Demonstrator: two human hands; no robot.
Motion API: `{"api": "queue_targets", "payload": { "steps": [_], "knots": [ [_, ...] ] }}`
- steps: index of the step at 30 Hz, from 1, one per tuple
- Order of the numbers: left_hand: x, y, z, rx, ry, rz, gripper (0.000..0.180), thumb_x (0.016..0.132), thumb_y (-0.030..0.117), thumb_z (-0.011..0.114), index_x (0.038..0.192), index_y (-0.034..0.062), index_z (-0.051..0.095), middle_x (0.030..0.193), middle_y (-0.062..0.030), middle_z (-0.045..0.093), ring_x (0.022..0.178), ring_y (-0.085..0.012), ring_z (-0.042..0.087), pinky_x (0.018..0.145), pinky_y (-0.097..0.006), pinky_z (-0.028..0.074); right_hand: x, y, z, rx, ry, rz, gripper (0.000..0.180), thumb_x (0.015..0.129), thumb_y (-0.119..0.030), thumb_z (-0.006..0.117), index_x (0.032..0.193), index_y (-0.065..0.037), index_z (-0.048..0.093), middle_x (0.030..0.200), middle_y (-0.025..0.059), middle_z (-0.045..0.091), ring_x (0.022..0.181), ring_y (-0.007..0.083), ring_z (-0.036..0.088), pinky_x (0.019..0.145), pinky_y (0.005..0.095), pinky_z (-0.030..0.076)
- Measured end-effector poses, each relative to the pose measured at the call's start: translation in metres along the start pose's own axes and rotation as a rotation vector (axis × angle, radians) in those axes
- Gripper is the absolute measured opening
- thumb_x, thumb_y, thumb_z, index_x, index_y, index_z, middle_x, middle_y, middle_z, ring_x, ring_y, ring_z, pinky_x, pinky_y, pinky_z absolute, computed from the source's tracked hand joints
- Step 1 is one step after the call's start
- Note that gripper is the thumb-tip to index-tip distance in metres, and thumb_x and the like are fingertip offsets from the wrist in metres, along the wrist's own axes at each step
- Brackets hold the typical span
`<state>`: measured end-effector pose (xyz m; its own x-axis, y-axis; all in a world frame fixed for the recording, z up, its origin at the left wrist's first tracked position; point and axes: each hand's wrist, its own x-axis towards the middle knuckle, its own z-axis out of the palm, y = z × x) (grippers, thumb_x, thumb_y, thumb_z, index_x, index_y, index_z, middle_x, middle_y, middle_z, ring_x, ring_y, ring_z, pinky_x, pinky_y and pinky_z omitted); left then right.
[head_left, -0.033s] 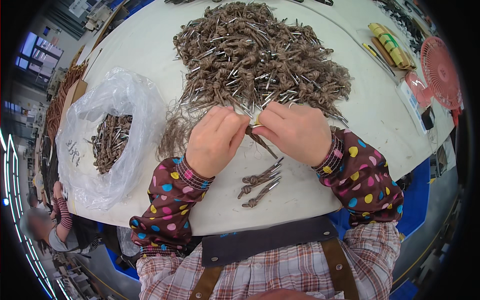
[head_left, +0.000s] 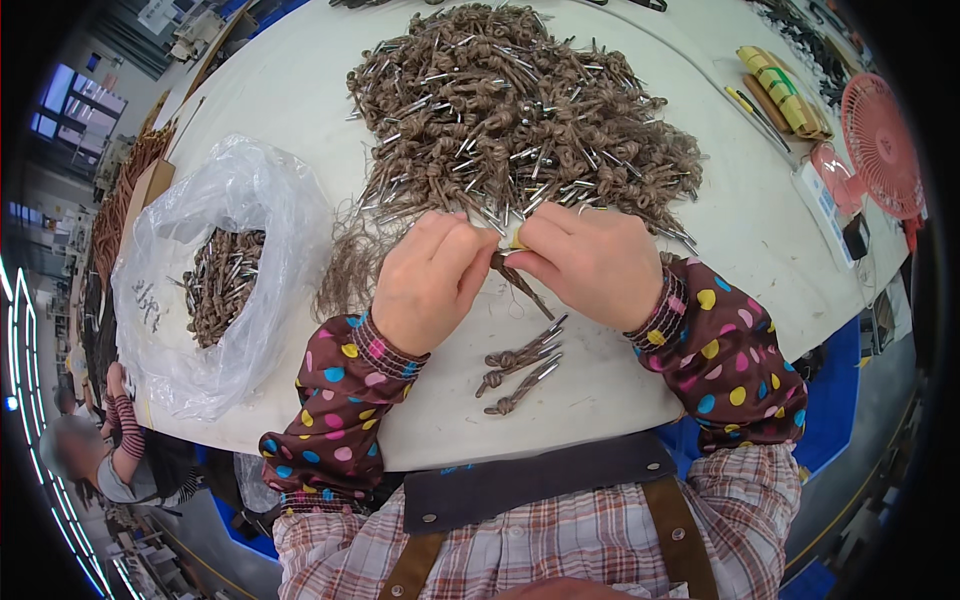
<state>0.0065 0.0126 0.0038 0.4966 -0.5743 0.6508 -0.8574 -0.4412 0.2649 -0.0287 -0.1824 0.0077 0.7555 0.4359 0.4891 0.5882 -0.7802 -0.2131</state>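
Note:
My left hand (head_left: 425,280) and my right hand (head_left: 595,265) meet at the middle of the white table, fingers pinched together around a brown cord (head_left: 525,284). Its loose end hangs down between them toward me; the part between my fingertips is mostly hidden. A small yellow patch shows at my right fingertips. Just below, several knotted brown cords (head_left: 518,392) with shiny metal tips lie side by side. Beyond my hands rises a big pile of similar knotted cords (head_left: 510,120). Loose brown threads (head_left: 350,265) lie beside my left hand.
To the left stands an open clear plastic bag (head_left: 290,200) with knotted cords (head_left: 225,285) inside. At the right are a pink fan (head_left: 882,145), a white box-shaped device (head_left: 825,215) and a yellow-wrapped bundle (head_left: 780,90). Another person (head_left: 120,460) is at far left.

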Motion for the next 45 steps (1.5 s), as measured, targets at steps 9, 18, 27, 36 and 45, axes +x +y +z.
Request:
{"api": "queue_targets", "payload": {
  "steps": [9,18,27,36,45],
  "knots": [
    [0.003,-0.006,-0.004,-0.067,0.138,-0.319,0.012,0.079,-0.001,0.062,0.089,0.0021,0.056,0.077,-0.0080,0.057,0.068,-0.0216,0.057,0.062,-0.032,0.045,0.001,0.008,0.016,0.945,-0.129,0.487,0.024,0.076,-0.013,0.073,0.093,-0.003,0.058,0.078,-0.0019,0.059,0.061,0.0024,0.048,0.053,0.0179,0.039],
    [0.013,0.000,-0.015,0.096,-0.186,-0.093,0.030,0.079,0.007,0.064,0.108,0.0068,0.061,0.099,-0.0061,0.063,0.094,-0.0238,0.056,0.088,-0.036,0.041,0.002,0.010,0.001,0.416,-0.001,0.310,0.020,0.071,-0.011,0.071,0.086,-0.006,0.060,0.072,0.0084,0.061,0.062,0.0224,0.060,0.055,0.0290,0.046],
    [0.009,0.000,-0.019,-0.433,-0.275,-0.451,0.017,0.080,0.009,0.067,0.096,0.0040,0.068,0.083,-0.0101,0.067,0.074,-0.0227,0.064,0.067,-0.028,0.050,0.004,0.002,-0.006,0.573,0.095,0.250,0.020,0.074,-0.018,0.073,0.085,-0.007,0.061,0.067,0.0057,0.060,0.056,0.0183,0.057,0.050,0.0283,0.043],
    [0.009,0.009,-0.014,-0.260,-0.112,-0.300,0.009,0.083,0.006,0.063,0.092,0.0050,0.067,0.080,-0.0090,0.067,0.070,-0.0192,0.066,0.060,-0.025,0.050,0.008,0.002,-0.006,1.078,0.011,0.571,0.017,0.082,-0.017,0.068,0.084,-0.002,0.061,0.067,-0.0014,0.058,0.060,0.0017,0.048,0.052,0.0185,0.037],
    [-0.006,0.000,-0.004,-0.347,-0.172,-0.318,0.006,0.088,0.004,0.057,0.093,0.0003,0.057,0.078,-0.0093,0.067,0.068,-0.0143,0.065,0.060,-0.024,0.050,0.012,0.017,-0.009,1.223,-0.158,0.644,0.017,0.083,-0.018,0.066,0.085,-0.003,0.062,0.068,-0.0016,0.058,0.062,0.0021,0.049,0.054,0.0178,0.037]
  ]
}}
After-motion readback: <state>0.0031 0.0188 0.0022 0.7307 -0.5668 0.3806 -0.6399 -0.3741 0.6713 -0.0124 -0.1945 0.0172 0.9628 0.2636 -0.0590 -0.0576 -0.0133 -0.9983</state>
